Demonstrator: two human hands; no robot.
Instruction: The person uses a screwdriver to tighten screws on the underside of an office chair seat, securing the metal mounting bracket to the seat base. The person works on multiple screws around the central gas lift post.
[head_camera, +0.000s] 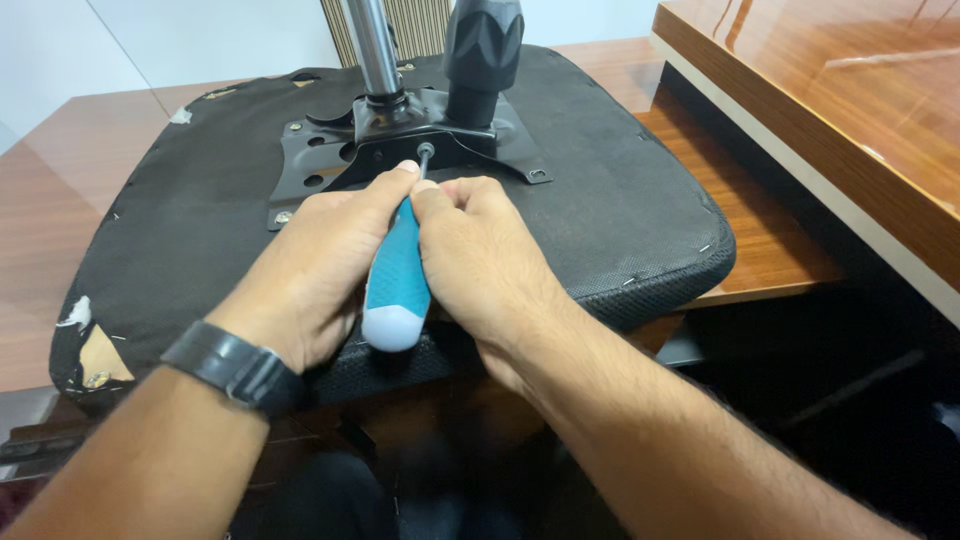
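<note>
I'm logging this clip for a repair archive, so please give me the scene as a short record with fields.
setting: upturned black chair seat lying on a wooden table
tool: screwdriver with a blue and white handle, tip at a screw on the black metal plate
left hand: closed on the handle, forefinger stretched towards the shaft; black wristwatch on the wrist
right hand: closed on the handle from the other side
nearby: chrome column and black lever knob rising from the plate
seat condition: fabric torn at the left edge

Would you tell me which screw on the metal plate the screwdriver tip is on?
The screw at the plate's near middle edge; the corner screw sits left, untouched.
</note>
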